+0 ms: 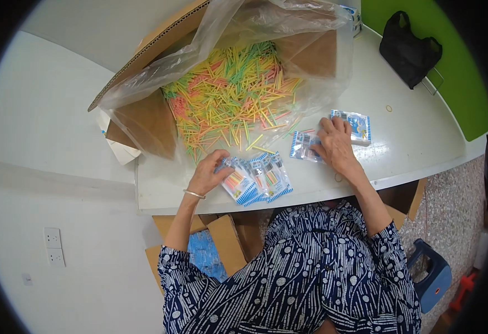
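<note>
My left hand (205, 176), with a bangle on its wrist, rests at the left edge of a filled clear packet (237, 182). Its thumb and index finger are apart, touching that packet. More blue-and-white packets (271, 177) with coloured sticks overlap to its right, by the table's front edge. My right hand (338, 146) curls over a flat blue-and-clear packet (304, 146), thumb on its right part; the grip beneath the palm is partly hidden. Next to these fingers lies a stack of flat packets (359, 128).
Behind my hands, a large cardboard box (143, 131) lined with clear plastic spills thin yellow, green and pink sticks (227, 94) toward me. A black bag (410, 51) is at the far right. Below the table stand a carton of blue packets (206, 253) and a blue stool (430, 275).
</note>
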### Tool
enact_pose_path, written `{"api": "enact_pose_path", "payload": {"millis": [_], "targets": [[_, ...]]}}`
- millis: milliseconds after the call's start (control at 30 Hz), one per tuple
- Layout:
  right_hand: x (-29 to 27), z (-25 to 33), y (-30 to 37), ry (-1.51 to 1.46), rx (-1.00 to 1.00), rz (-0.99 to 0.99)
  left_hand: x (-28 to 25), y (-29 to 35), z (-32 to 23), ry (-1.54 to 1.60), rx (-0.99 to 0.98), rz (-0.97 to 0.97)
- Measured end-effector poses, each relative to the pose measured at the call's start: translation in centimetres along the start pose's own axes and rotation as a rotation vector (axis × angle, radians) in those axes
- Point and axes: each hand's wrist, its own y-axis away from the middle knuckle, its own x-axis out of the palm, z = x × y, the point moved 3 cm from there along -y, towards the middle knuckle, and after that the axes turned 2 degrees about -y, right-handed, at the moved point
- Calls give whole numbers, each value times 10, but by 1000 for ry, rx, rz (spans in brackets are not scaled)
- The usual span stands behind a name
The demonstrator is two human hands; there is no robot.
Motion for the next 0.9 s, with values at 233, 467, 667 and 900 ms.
{"api": "enact_pose_path", "payload": {"millis": [233,467,667,900], "targets": [[-8,-4,-6,-369,-20,-152,-8,-21,-26,-1,163,-200],[-28,21,-22,-845,68,66,21,-59,-113,131,421,-148],[-16,10,-16,-1052,218,154,46,-77,-111,310,251,-54],[-19,-6,-16,-657,49,-136,54,-88,-97,149,244,-27]]}}
